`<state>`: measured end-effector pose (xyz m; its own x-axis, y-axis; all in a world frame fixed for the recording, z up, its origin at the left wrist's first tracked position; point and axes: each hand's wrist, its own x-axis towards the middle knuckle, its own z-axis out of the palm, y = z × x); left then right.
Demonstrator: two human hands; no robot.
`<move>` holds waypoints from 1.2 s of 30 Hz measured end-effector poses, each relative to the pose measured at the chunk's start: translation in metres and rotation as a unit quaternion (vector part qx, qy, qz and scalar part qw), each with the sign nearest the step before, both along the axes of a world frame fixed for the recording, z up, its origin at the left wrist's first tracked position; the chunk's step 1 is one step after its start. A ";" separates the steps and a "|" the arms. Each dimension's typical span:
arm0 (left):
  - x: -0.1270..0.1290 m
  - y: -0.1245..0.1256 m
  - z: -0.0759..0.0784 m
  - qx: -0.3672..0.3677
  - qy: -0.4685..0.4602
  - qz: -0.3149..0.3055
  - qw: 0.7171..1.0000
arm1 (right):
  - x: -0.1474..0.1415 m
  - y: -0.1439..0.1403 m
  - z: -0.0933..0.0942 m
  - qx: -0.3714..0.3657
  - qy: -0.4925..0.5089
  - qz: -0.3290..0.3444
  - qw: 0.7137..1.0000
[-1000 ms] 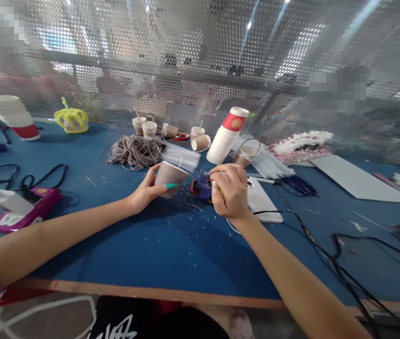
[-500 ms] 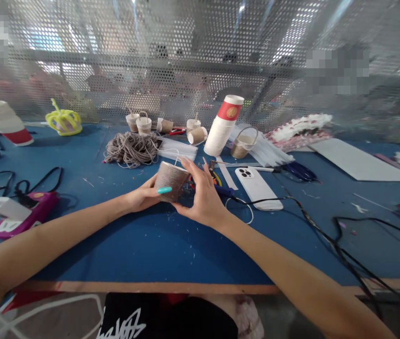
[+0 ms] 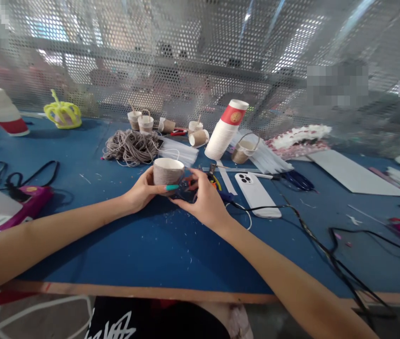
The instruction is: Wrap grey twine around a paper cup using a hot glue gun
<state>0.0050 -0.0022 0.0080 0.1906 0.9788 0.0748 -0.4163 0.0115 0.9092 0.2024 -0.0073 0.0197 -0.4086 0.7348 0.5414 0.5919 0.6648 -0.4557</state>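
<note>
A paper cup (image 3: pixel 167 175) wrapped in grey-brown cord is held above the blue table by my left hand (image 3: pixel 140 192), with its thumb across the front. Its white inside shows at the top. Just right of the cup is my right hand (image 3: pixel 205 200), fingers curved and apart, the thumb near the cup's base; whether it touches the cup I cannot tell. Behind the cup lies a heap of grey-brown cord (image 3: pixel 132 147). A tool with a blue handle (image 3: pixel 226 195) lies beyond my right hand, partly hidden by it.
A leaning stack of paper cups (image 3: pixel 217 140), several small cord-wrapped cups (image 3: pixel 145 124) and a handled basket (image 3: pixel 244 151) stand at the back. A white phone (image 3: pixel 259 195) lies to the right, crossed by a black cable (image 3: pixel 302 223). A purple power strip (image 3: pixel 36 202) is at left.
The cup has tipped more upright and its opening now shows. My right hand's fingers have come off its rim and lie lower, to its right. The whole view has shifted slightly.
</note>
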 end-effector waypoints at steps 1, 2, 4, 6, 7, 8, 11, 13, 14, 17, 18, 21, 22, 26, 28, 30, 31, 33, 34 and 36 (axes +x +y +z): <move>-0.001 0.000 0.000 -0.004 -0.001 0.004 1.000 | 0.000 0.001 0.000 -0.010 -0.005 -0.002 1.000; -0.001 0.001 -0.001 -0.007 -0.001 0.008 1.000 | 0.000 0.002 0.001 -0.011 -0.009 -0.001 1.000; -0.002 0.002 -0.002 -0.011 -0.001 0.009 1.000 | 0.000 0.003 0.002 0.000 -0.015 0.005 1.000; -0.003 0.002 -0.003 -0.011 -0.005 0.006 1.000 | 0.000 0.003 0.005 0.017 -0.035 0.015 0.999; -0.003 0.003 -0.003 -0.010 -0.008 0.005 1.000 | 0.001 0.002 0.007 0.030 -0.046 0.016 0.998; -0.004 0.003 -0.004 -0.008 -0.012 0.007 1.000 | 0.001 0.001 0.008 0.045 -0.054 0.014 0.997; -0.005 0.005 -0.005 -0.010 -0.026 0.010 1.000 | 0.002 -0.002 0.012 0.077 -0.053 0.001 0.996; -0.006 0.006 -0.006 -0.011 -0.024 -0.001 1.000 | 0.002 -0.003 0.013 0.064 -0.040 0.009 0.997; -0.007 0.006 -0.006 -0.008 -0.018 -0.010 1.000 | 0.001 -0.003 0.013 0.053 -0.034 0.020 0.998; -0.008 0.006 -0.007 0.003 0.010 -0.040 0.999 | 0.000 -0.003 0.013 0.058 -0.021 0.051 0.997; -0.008 0.006 -0.007 0.005 0.013 -0.044 0.999 | 0.000 -0.004 0.012 0.077 -0.020 0.049 0.996; -0.006 0.005 -0.005 0.007 -0.006 -0.038 0.999 | -0.001 -0.005 0.010 0.142 -0.034 0.010 0.989; -0.006 0.005 -0.005 0.005 -0.015 -0.036 0.999 | -0.001 -0.006 0.009 0.161 -0.041 -0.009 0.986; -0.004 0.004 -0.003 -0.021 -0.062 -0.027 0.998 | -0.001 -0.005 0.007 0.238 -0.023 -0.070 0.968; -0.003 0.004 -0.002 -0.038 -0.083 -0.020 0.996 | -0.001 -0.002 0.008 0.255 0.009 -0.071 0.964; -0.003 0.004 -0.001 -0.052 -0.096 -0.018 0.994 | 0.001 0.000 0.009 0.233 0.057 -0.046 0.970; -0.004 0.004 0.000 -0.060 -0.103 -0.015 0.993 | 0.002 0.000 0.010 0.203 0.090 -0.024 0.975; -0.004 0.004 0.003 -0.086 -0.116 0.002 0.990 | 0.003 -0.001 0.011 0.119 0.151 0.035 0.981; -0.003 0.004 0.005 -0.106 -0.123 0.018 0.987 | 0.004 -0.003 0.012 0.082 0.164 0.066 0.981; -0.003 0.005 0.009 -0.154 -0.141 0.058 0.976 | 0.006 -0.007 0.014 0.069 0.133 0.127 0.980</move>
